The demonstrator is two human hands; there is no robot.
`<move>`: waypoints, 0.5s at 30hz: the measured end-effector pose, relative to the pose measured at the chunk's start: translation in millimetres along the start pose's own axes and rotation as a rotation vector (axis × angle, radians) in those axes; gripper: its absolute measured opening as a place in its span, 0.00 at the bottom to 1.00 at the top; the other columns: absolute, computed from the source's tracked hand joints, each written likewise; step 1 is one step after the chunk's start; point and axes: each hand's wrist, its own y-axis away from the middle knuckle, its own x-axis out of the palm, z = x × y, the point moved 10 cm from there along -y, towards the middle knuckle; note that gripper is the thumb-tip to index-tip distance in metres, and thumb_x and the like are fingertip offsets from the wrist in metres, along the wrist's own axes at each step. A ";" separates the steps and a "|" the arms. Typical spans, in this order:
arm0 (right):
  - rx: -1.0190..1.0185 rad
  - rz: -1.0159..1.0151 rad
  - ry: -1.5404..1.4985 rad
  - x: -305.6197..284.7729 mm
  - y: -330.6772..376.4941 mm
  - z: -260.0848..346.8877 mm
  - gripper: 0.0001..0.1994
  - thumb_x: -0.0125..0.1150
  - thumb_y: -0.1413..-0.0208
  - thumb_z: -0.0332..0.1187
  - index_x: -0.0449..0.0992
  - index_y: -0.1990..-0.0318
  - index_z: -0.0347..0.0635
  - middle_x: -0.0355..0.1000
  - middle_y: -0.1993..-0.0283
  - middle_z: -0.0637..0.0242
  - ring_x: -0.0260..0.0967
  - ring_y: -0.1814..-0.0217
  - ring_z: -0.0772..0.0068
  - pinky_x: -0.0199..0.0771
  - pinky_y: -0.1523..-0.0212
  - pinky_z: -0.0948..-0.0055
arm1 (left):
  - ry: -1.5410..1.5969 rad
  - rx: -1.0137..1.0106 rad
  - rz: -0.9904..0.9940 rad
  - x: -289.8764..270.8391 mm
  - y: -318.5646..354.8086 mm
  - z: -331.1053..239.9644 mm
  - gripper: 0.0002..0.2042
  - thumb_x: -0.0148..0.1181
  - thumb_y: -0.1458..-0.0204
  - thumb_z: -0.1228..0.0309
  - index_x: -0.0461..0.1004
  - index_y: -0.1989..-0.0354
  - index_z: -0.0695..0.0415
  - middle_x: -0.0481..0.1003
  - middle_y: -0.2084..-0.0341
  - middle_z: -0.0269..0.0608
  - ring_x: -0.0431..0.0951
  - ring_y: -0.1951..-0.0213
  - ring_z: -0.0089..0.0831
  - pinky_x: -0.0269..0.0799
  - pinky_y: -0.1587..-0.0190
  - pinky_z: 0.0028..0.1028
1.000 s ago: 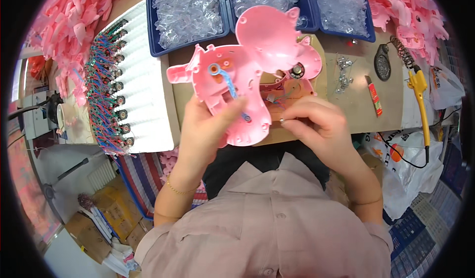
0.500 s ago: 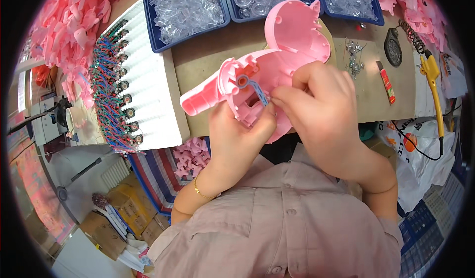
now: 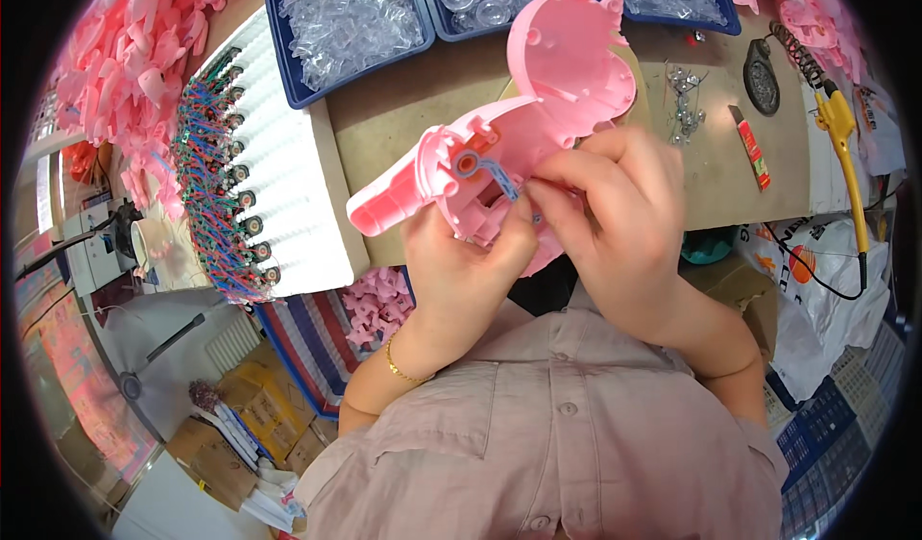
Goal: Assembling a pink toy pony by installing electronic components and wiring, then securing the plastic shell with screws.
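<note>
A pink plastic toy shell half (image 3: 567,55), hollow side up, is held above the near edge of the bench. My left hand (image 3: 471,257) grips its lower edge, thumb pressed on the inside. Within the shell sit an orange-red part with a round grey ring (image 3: 467,163) and a small blue-grey lever (image 3: 500,179) slanting down from it. My right hand (image 3: 610,218) is closed in a pinch at the shell's inner side, close to the lever's end. Its fingertips hide whatever small thing they may hold.
Blue bins (image 3: 351,26) of clear plastic parts stand at the back. Left is a white foam tray (image 3: 307,194) with wired round components (image 3: 253,225). A red cutter knife (image 3: 752,151), metal bits (image 3: 685,103) and a yellow soldering iron (image 3: 838,136) lie right. Pink parts (image 3: 134,60) are piled left.
The view has shifted slightly. My right fingers have moved a little away from the lever's end, while my left hand keeps its hold on the shell.
</note>
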 end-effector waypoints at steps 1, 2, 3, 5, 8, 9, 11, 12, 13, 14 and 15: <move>-0.007 -0.025 0.010 0.4 1.8 -0.7 0.11 0.70 0.64 0.23 0.77 0.69 0.42 0.67 0.71 0.68 0.64 0.69 0.66 0.59 0.66 0.70 | 0.020 0.009 -0.006 0.0 -0.7 -0.5 0.11 0.63 0.54 0.78 0.74 0.63 0.68 0.78 0.71 0.40 0.76 0.69 0.22 0.73 0.65 0.23; -0.013 -0.049 0.021 -0.8 2.4 -1.0 0.12 0.70 0.65 0.23 0.76 0.69 0.42 0.67 0.71 0.68 0.64 0.69 0.66 0.59 0.65 0.69 | 0.024 0.011 -0.006 0.3 -1.3 -0.3 0.11 0.63 0.54 0.78 0.74 0.63 0.68 0.78 0.71 0.40 0.76 0.69 0.22 0.73 0.65 0.23; -0.015 -0.050 0.020 -1.3 2.6 -1.1 0.12 0.70 0.65 0.23 0.76 0.69 0.42 0.67 0.71 0.68 0.64 0.69 0.66 0.59 0.65 0.69 | 0.038 -0.011 -0.003 0.3 -0.9 1.6 0.11 0.63 0.55 0.78 0.74 0.62 0.69 0.78 0.70 0.41 0.77 0.68 0.23 0.73 0.64 0.24; -0.032 -0.019 0.042 -0.3 3.1 -0.6 0.12 0.70 0.64 0.24 0.76 0.69 0.43 0.68 0.71 0.68 0.66 0.68 0.66 0.59 0.65 0.69 | 0.053 -0.031 0.001 0.8 -0.5 4.9 0.11 0.63 0.55 0.78 0.74 0.62 0.69 0.78 0.70 0.42 0.77 0.68 0.23 0.74 0.64 0.24; -0.032 0.051 0.000 -0.4 -1.8 1.5 0.12 0.70 0.64 0.25 0.75 0.69 0.43 0.69 0.71 0.69 0.67 0.68 0.66 0.58 0.64 0.68 | -0.068 0.051 -0.030 -3.1 0.7 0.9 0.13 0.64 0.56 0.78 0.74 0.61 0.69 0.78 0.69 0.43 0.77 0.67 0.23 0.74 0.63 0.24; -0.033 0.051 0.001 -1.1 -1.4 0.7 0.12 0.70 0.64 0.25 0.75 0.69 0.43 0.69 0.71 0.69 0.67 0.68 0.66 0.58 0.64 0.68 | -0.055 0.052 -0.032 -3.1 0.9 1.1 0.13 0.65 0.56 0.78 0.74 0.61 0.69 0.78 0.69 0.43 0.78 0.66 0.24 0.74 0.63 0.24; -0.045 0.055 0.006 -0.3 -0.4 -0.1 0.11 0.70 0.63 0.25 0.75 0.69 0.43 0.69 0.72 0.69 0.67 0.68 0.66 0.58 0.63 0.68 | -0.042 0.053 -0.035 -3.5 1.1 1.3 0.14 0.65 0.56 0.78 0.74 0.61 0.69 0.78 0.69 0.43 0.78 0.66 0.24 0.74 0.63 0.24; -0.046 0.056 0.008 0.4 0.0 -0.3 0.11 0.70 0.63 0.25 0.75 0.69 0.43 0.69 0.72 0.69 0.67 0.68 0.66 0.58 0.63 0.68 | -0.051 0.061 -0.027 -2.9 1.2 0.8 0.14 0.65 0.56 0.78 0.73 0.60 0.69 0.78 0.69 0.43 0.78 0.66 0.24 0.74 0.63 0.24; -0.046 0.050 0.000 0.5 0.3 -0.4 0.11 0.70 0.63 0.25 0.75 0.69 0.44 0.69 0.71 0.69 0.66 0.68 0.66 0.58 0.63 0.68 | -0.060 0.069 -0.020 -2.1 1.4 0.2 0.14 0.64 0.56 0.78 0.73 0.60 0.69 0.78 0.69 0.43 0.77 0.67 0.23 0.74 0.63 0.24; -0.046 0.043 -0.009 0.4 0.4 -0.5 0.11 0.70 0.63 0.26 0.75 0.70 0.44 0.69 0.71 0.68 0.66 0.68 0.66 0.58 0.63 0.69 | -0.059 0.069 -0.021 -1.4 1.2 0.1 0.14 0.64 0.56 0.78 0.73 0.60 0.69 0.78 0.69 0.43 0.77 0.67 0.23 0.74 0.63 0.24; -0.048 0.045 -0.011 0.9 0.8 -0.8 0.11 0.70 0.63 0.26 0.75 0.70 0.44 0.69 0.71 0.68 0.66 0.68 0.66 0.58 0.63 0.69 | -0.058 0.096 -0.027 -0.9 1.2 -2.9 0.14 0.64 0.56 0.79 0.73 0.59 0.69 0.78 0.69 0.42 0.77 0.67 0.23 0.74 0.63 0.24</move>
